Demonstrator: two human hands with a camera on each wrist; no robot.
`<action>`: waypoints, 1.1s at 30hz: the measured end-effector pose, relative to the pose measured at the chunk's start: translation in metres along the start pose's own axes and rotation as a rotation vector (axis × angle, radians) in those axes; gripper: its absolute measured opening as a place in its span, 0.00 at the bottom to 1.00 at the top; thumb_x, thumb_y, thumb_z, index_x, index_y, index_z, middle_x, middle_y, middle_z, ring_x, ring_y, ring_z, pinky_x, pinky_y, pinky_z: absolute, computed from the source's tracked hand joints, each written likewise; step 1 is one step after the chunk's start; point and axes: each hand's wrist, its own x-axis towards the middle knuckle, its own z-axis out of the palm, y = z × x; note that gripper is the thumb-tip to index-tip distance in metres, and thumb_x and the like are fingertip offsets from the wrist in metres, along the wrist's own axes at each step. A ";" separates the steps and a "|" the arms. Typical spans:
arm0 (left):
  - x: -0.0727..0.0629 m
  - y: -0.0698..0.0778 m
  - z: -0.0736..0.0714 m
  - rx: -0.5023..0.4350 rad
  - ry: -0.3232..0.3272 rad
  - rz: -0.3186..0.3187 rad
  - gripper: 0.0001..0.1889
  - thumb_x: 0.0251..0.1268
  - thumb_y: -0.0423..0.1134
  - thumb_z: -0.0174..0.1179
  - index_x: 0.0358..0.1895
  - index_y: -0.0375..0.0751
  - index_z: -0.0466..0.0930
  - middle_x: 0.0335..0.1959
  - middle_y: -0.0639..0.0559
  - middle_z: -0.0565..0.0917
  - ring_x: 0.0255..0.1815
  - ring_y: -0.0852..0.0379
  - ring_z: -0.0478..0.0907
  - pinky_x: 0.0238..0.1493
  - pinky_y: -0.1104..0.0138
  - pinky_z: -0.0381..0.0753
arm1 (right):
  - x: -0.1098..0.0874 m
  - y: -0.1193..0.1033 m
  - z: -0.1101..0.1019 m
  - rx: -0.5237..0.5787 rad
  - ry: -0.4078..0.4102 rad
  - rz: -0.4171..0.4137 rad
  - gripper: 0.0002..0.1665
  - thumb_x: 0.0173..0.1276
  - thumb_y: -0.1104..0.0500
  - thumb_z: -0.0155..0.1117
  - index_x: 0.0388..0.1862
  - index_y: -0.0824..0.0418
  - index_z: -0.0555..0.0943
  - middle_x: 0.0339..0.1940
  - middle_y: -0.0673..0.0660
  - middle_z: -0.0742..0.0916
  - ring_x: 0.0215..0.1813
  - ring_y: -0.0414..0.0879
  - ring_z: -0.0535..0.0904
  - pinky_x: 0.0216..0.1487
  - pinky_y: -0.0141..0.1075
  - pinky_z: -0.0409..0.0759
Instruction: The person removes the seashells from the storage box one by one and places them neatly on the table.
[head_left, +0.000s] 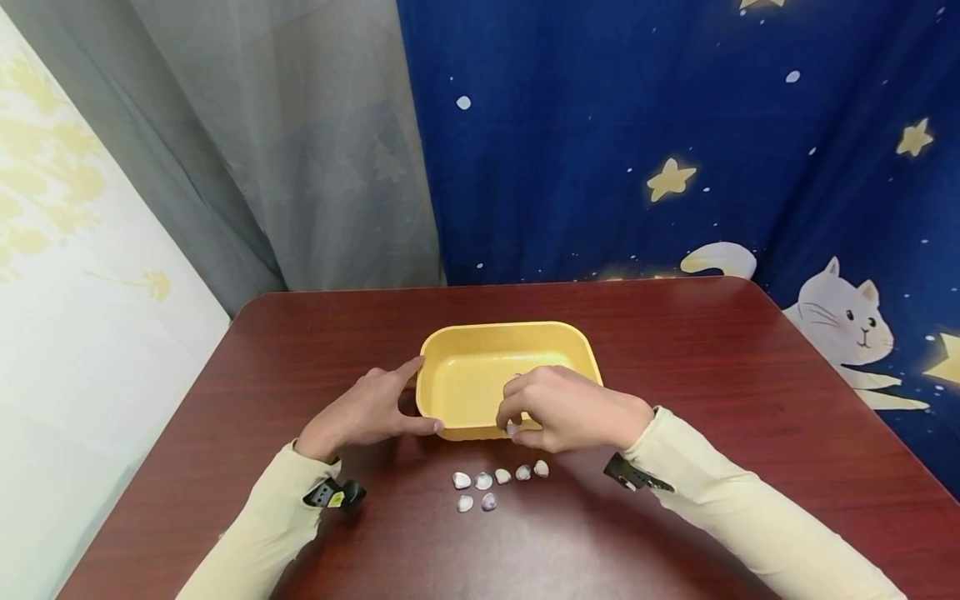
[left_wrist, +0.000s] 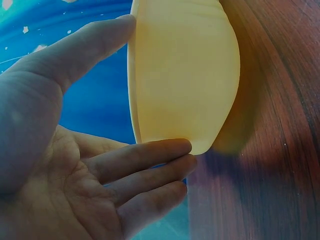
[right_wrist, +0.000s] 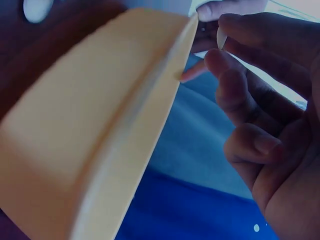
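A yellow plastic basin (head_left: 468, 335) stands on the table. My left hand (head_left: 367, 408) rests at its left end, thumb on the front rim and fingers along the side; the left wrist view shows these fingers (left_wrist: 145, 157) nearly straight against the outer wall. Over the basin's front rim, my right hand (head_left: 566, 408) pinches a small seashell (right_wrist: 221, 38) between thumb and forefinger, its other fingers loosely bent. In front of the basin several pale seashells (head_left: 483, 481) lie in a row, with a white shell (head_left: 465, 503) and a purplish shell (head_left: 489, 502) nearer me.
The dark red-brown table (head_left: 315, 333) reaches back to a grey curtain (head_left: 337, 167) and a blue curtain (head_left: 540, 167) with stars and a cat. A white wall panel (head_left: 75, 333) stands to the left. Dark straps (head_left: 633, 475) circle both wrists.
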 end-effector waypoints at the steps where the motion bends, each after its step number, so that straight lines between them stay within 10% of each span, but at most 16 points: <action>1: 0.000 0.000 0.000 0.003 -0.001 -0.002 0.52 0.51 0.63 0.72 0.76 0.41 0.61 0.60 0.47 0.84 0.56 0.54 0.81 0.59 0.53 0.80 | -0.001 -0.001 0.002 0.000 -0.004 -0.005 0.05 0.60 0.60 0.71 0.32 0.48 0.86 0.26 0.43 0.83 0.29 0.32 0.74 0.35 0.27 0.75; 33: -0.001 -0.001 0.001 -0.004 0.004 0.005 0.52 0.52 0.62 0.72 0.76 0.41 0.61 0.62 0.46 0.83 0.59 0.52 0.81 0.61 0.51 0.79 | -0.010 -0.023 0.054 -0.048 -0.102 -0.049 0.07 0.56 0.60 0.71 0.26 0.46 0.84 0.25 0.41 0.81 0.27 0.29 0.72 0.27 0.22 0.69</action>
